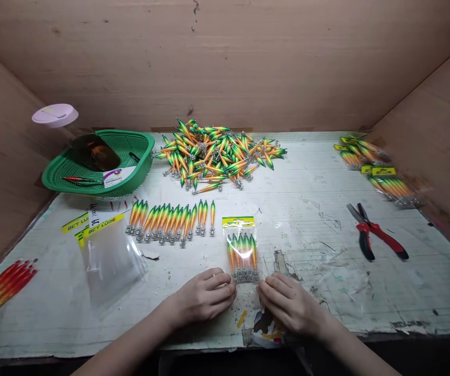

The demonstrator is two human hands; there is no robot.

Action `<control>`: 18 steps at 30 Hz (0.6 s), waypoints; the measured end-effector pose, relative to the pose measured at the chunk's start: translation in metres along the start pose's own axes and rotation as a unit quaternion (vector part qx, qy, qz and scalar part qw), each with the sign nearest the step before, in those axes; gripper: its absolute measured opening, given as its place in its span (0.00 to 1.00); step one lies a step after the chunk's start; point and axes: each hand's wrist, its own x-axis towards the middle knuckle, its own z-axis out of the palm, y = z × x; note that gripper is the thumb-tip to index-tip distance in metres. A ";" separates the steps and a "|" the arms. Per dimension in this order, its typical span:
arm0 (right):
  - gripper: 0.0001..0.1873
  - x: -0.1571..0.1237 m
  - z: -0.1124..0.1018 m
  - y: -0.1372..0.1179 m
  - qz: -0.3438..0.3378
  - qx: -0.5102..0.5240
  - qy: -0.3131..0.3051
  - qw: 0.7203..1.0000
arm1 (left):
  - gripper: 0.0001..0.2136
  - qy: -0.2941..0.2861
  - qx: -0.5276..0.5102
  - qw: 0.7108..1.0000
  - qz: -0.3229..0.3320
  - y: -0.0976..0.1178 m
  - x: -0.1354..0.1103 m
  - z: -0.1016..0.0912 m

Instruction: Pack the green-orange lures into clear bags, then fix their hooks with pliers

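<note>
A clear plastic bag (244,245) with a yellow and green header lies flat in front of me. Several green and orange squid lures show through it, their hooks at the near end. My left hand (207,296) is closed at the bag's lower left corner, fingers curled together. At the lower right corner my right hand (289,304) is closed too, its fingertips against the plastic. The fingertips' exact grip is partly hidden. Left of the bag, loose squid lures (170,222) lie in a row. Flat header bags (111,261) rest further left.
A heap of lures (217,154) lies at the back. A green basket (138,172) holds a pink-lidded jar (95,151). Red-handled pliers (381,235) and filled bags (393,185) are on the right. Red lures (9,284) lie far left. Board walls enclose the table (299,209).
</note>
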 end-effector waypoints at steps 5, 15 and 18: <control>0.12 -0.005 -0.003 0.007 0.084 0.085 0.003 0.993 | 0.14 -0.029 -0.110 0.972 -0.205 0.008 -0.013 0.012; 0.08 0.010 0.017 -0.017 0.372 0.088 0.082 0.920 | 0.08 0.060 -0.088 0.888 -0.448 0.040 0.006 0.025; 0.08 0.013 0.027 -0.021 0.438 0.057 0.104 0.891 | 0.08 0.056 -0.057 0.861 -0.503 0.044 0.013 0.034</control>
